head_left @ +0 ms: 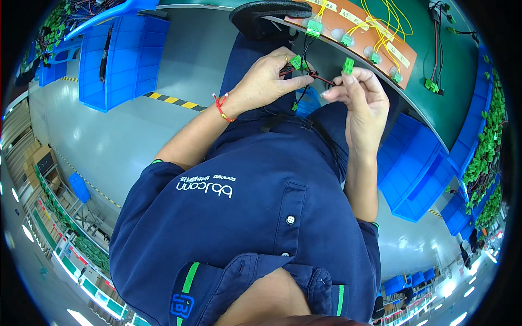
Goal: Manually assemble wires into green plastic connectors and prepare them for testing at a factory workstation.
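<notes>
My left hand point(262, 82) is closed around a bundle of black and dark red wires in front of my lap. A green terminal connector point(296, 62) pokes out by its fingers, and a smaller green connector point(295, 106) dangles below on a wire. My right hand point(365, 103) pinches another green terminal connector point(348, 66) between thumb and fingers, held upright. A dark red wire point(324, 81) runs between the two hands. Just beyond them is an orange-brown board point(375, 33) carrying a row of green connectors point(346, 39) with yellow wires.
The board lies at the edge of a green table point(457, 65). On it, to the right, rests a wire harness point(431, 85) with green plugs. Blue bins point(117, 65) stand left and right point(416, 168). Many green connectors point(486, 146) fill the far right. A black round object point(266, 13) sits at the table's edge.
</notes>
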